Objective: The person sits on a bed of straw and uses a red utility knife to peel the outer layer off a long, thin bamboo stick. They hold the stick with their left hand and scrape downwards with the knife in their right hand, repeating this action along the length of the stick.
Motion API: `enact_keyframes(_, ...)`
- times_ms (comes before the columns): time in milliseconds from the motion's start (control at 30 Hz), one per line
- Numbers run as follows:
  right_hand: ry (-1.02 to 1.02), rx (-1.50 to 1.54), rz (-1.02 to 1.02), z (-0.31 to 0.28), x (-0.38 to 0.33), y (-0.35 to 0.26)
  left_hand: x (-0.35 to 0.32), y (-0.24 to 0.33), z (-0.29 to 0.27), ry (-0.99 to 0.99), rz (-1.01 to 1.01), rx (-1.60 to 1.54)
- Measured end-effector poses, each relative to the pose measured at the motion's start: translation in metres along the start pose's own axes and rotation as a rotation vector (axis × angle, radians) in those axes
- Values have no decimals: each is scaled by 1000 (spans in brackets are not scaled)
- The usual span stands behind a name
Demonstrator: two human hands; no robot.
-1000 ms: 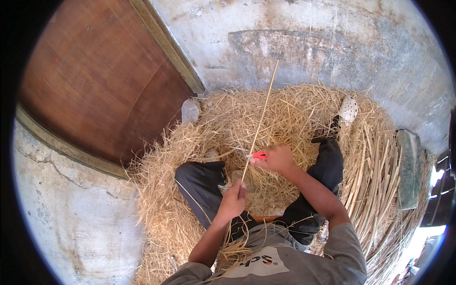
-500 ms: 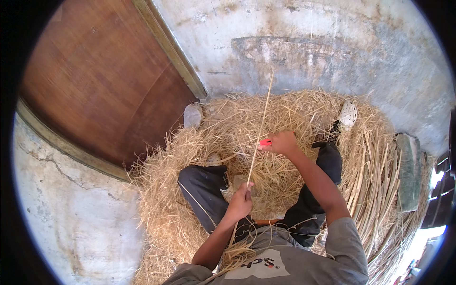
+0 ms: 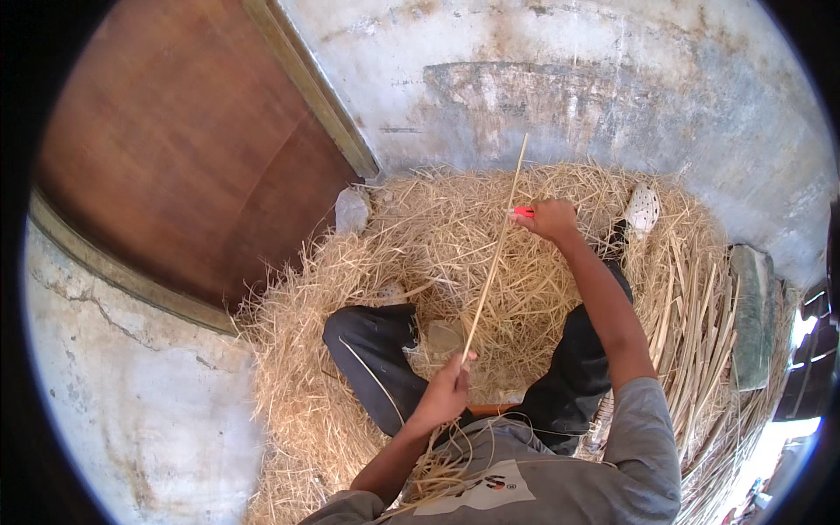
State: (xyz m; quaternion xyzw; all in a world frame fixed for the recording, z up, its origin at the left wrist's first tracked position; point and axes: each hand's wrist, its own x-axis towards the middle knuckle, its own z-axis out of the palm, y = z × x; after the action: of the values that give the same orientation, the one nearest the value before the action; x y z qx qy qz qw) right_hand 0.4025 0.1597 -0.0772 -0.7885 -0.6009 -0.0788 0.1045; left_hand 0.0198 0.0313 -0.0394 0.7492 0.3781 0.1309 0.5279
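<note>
The left hand [image 3: 444, 398] grips the lower part of a long, thin, pale-tan strip [image 3: 494, 271], and the right hand [image 3: 555, 219] clasps a small red-handled cutter [image 3: 524, 212] at its upper half. The strip slants over loose golden straw [image 3: 402, 232] beside a stained grey-white wall [image 3: 542, 87].

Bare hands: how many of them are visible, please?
2. The left hand grips the pale strip, lower centre; the right hand, farther up, holds a red tool at the strip. None seems hidden.
</note>
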Motion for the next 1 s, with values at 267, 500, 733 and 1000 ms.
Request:
enact_keyframes(267,-10,-48,-229,-10,44,11,-7,23,-10,8,-20,28)
enact_keyframes(500,-54,-177,-189,-56,103,21,-30,21,-25,-56,-60,25)
enact_keyframes(733,220,58,701,-142,83,172,-74,-33,-43,74,-109,-545)
enact_keyframes(1000,-113,375,276,-105,-26,-21,-32,15,-74,88,-87,-657)
